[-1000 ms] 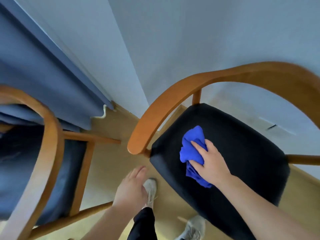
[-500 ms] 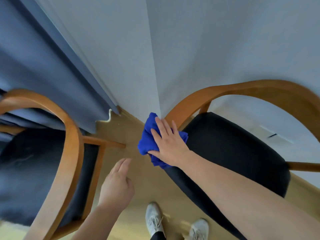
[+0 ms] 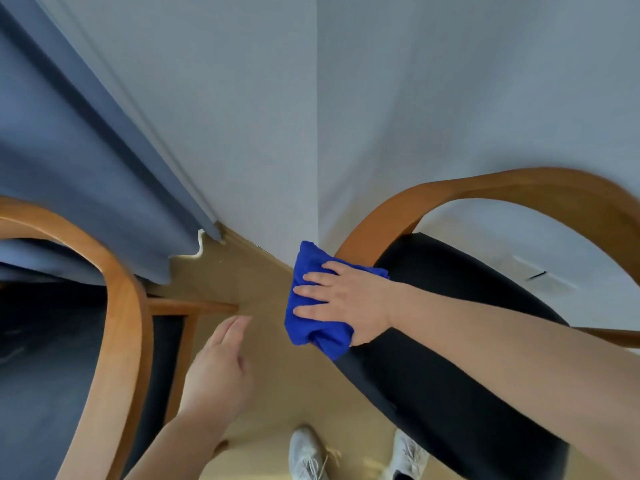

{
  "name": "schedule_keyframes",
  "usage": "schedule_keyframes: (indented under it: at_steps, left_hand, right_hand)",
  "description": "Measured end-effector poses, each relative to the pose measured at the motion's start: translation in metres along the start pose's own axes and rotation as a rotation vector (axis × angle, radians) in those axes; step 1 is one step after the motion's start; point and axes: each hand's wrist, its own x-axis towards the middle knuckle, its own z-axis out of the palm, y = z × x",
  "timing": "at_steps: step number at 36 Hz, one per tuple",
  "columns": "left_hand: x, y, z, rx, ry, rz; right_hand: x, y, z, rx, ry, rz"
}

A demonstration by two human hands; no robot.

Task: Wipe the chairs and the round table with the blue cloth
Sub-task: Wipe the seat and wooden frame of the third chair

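At mid-frame the right hand point(image 3: 349, 303) lies flat on the blue cloth point(image 3: 308, 268). Its grip is spread: four straight fingers, slightly apart, press the cloth, and the thumb is hidden. The cloth is bunched over the left end of the curved wooden armrest point(image 3: 485, 188) of the right-side chair point(image 3: 450, 265), at the left edge of its black seat, with a fold hanging below the palm. The left hand point(image 3: 218, 375) hovers at lower centre-left above the tan floor point(image 3: 249, 278), between the two chairs, its grip loose, fingers together and holding nothing. The left-side chair point(image 3: 124, 306) fills the lower left, below a blue curtain point(image 3: 69, 161). Two white shoes point(image 3: 306, 455) stand at the bottom edge.
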Motion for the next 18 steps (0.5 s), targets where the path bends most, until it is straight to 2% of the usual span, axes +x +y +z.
schedule_keyframes:
  at_steps: [7,18]
  left_hand:
    - [0.025,0.017,0.013,-0.010,0.051,0.065]
    - [0.045,0.055,0.034,-0.007,0.083,0.115]
  right_hand:
    - [-0.004,0.025,0.007,0.025,0.168,-0.022]
    - [-0.028,0.081,0.012,-0.024,0.172,0.114]
